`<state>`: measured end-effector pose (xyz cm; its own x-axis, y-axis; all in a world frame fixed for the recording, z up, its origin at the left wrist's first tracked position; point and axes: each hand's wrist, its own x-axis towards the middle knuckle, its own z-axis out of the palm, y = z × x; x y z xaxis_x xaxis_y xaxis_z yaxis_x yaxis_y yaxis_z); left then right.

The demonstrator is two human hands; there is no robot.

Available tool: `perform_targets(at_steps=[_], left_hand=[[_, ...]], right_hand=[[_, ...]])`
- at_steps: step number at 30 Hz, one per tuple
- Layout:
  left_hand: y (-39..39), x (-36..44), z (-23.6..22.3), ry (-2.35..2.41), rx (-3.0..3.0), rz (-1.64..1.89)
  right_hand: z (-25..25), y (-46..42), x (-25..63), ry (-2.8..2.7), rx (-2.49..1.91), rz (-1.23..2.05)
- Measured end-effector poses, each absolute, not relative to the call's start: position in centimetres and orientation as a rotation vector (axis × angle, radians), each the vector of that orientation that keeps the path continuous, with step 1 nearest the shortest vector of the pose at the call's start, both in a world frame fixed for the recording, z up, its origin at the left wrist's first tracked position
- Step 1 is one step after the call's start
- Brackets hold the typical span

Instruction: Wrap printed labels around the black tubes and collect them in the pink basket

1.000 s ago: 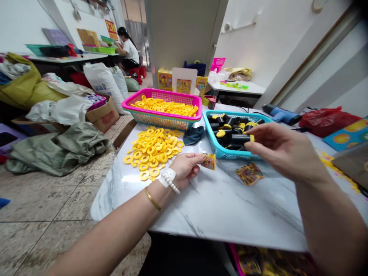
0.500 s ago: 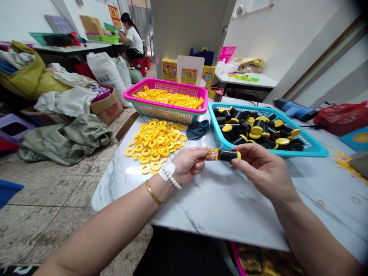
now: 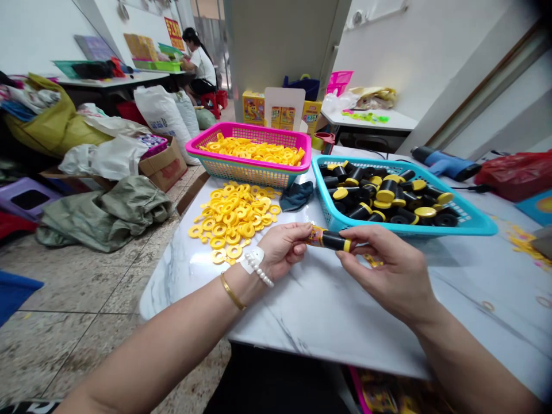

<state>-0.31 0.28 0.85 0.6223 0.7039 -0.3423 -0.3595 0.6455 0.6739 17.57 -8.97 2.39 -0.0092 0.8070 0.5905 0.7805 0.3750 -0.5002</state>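
Observation:
A black cylinder with a yellow end cap [image 3: 335,241] is held level over the table between my two hands. A printed yellow and orange wrapper or sleeve [image 3: 316,235] shows at its left end. My left hand [image 3: 282,248], closed, pinches that printed end between thumb and fingers. At the yellow cap, the thumb and fingers of my right hand [image 3: 390,265] close around the other end. Small printed yellow pieces [image 3: 373,260] show on the table behind my right fingers. Similar black cylinders [image 3: 390,192] fill the blue basket [image 3: 476,225] just beyond.
Loose yellow rings [image 3: 233,215] are heaped on the marbled table [image 3: 276,305], left of a dark cloth [image 3: 296,195]. Behind stands a pink basket [image 3: 250,127] of yellow parts. A blue heat gun [image 3: 446,164] lies right. Another person [image 3: 202,66] sits at a far table.
The cylinder's yellow-capped end has tipped slightly downward and moved left, together with my right hand. Printed pieces behind my right fingers have come into view. My left hand keeps its pinch.

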Motion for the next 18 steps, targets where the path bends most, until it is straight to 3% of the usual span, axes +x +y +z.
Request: perform_targets(at_steps=[5, 13, 18], left_hand=[[0.36, -0.37, 0.77, 0.642, 0.567, 0.64], [0.28, -0.29, 0.95, 0.649, 0.56, 0.627], [0.2, -0.37, 0.98, 0.609, 0.547, 0.653]], right_hand=[[2.43, -9.23, 17.78, -1.82, -1.344, -0.009], [2.08, -8.84, 18.15, -1.402, -1.309, 0.521], [1.66, -8.56, 17.93, -1.464, -1.347, 0.48]])
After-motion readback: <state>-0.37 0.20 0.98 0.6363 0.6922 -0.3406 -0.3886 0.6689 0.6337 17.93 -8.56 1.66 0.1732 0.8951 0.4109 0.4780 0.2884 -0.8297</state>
